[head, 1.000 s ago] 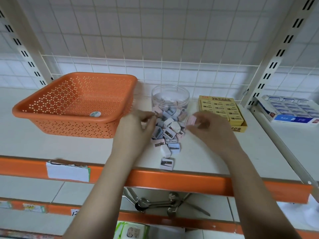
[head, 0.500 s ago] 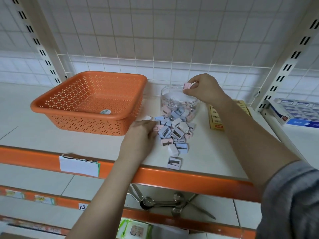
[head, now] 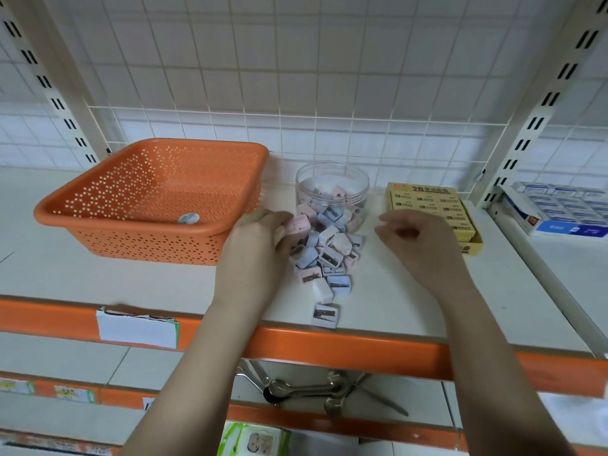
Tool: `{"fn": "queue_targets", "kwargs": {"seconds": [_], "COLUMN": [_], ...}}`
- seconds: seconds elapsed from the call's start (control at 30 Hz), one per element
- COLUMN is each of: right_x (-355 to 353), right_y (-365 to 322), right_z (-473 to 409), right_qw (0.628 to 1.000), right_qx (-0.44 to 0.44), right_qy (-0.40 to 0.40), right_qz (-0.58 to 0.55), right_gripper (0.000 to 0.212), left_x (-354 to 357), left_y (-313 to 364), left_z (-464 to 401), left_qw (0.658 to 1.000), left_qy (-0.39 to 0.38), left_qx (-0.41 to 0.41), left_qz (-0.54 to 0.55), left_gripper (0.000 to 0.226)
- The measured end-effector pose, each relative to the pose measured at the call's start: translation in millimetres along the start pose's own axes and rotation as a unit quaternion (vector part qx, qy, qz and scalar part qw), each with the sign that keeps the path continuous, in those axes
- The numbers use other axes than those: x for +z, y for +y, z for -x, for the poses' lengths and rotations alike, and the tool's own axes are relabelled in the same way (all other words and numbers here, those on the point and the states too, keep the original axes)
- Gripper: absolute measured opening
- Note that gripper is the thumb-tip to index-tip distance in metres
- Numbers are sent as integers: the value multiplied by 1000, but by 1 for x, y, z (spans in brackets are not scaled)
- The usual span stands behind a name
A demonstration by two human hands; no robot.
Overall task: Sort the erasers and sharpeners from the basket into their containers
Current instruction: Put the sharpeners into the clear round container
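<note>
A pile of pastel pink, blue and white sharpeners (head: 325,255) lies on the white shelf in front of a clear round jar (head: 332,189) that holds several more. My left hand (head: 260,238) is at the pile's left edge and grips a pink sharpener (head: 297,224). My right hand (head: 418,238) hovers to the right of the pile with loosely curled fingers and nothing in it. A yellow box of erasers (head: 431,205) stands behind the right hand. The orange perforated basket (head: 151,199) sits at the left, with only a round sticker visible inside.
One sharpener (head: 325,315) lies alone near the orange shelf edge (head: 329,347). A blue and white box of erasers (head: 559,209) sits on the neighbouring shelf at the right. Wire grid backs the shelf. Spoons (head: 302,390) lie on the lower shelf.
My right hand has come down from the jar's mouth, without the pink sharpener it held there, and now hovers beside the pile. My left hand has taken a pink sharpener.
</note>
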State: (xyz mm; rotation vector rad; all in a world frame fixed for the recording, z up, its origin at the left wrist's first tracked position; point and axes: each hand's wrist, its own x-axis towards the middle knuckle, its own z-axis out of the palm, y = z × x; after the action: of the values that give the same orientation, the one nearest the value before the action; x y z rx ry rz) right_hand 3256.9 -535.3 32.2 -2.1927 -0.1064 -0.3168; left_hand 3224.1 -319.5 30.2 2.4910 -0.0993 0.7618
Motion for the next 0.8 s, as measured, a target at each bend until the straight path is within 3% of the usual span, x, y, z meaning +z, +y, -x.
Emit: {"fn": "queue_targets", "kwargs": {"seconds": [0.17, 0.5, 0.63, 0.8], "right_x": [11, 16, 21, 26], "right_y": [10, 9, 8, 8], "right_z": [35, 46, 44, 43], "right_qw": [996, 985, 982, 982], "right_qx": [16, -12, -23, -45], "right_qy": [-91, -173, -185, -179], "right_qz": [-15, 25, 33, 40], "right_gripper": [14, 33, 36, 30], "left_x": [-4, 36, 29, 7], "left_y": [25, 17, 14, 12], "left_z": [-35, -107, -99, -53], "left_qw": [999, 990, 994, 999], "left_qy": [-2, -139, -102, -36], "left_qx": [18, -32, -34, -28], "left_qz": [46, -11, 1, 19], "left_gripper": [21, 33, 41, 24]}}
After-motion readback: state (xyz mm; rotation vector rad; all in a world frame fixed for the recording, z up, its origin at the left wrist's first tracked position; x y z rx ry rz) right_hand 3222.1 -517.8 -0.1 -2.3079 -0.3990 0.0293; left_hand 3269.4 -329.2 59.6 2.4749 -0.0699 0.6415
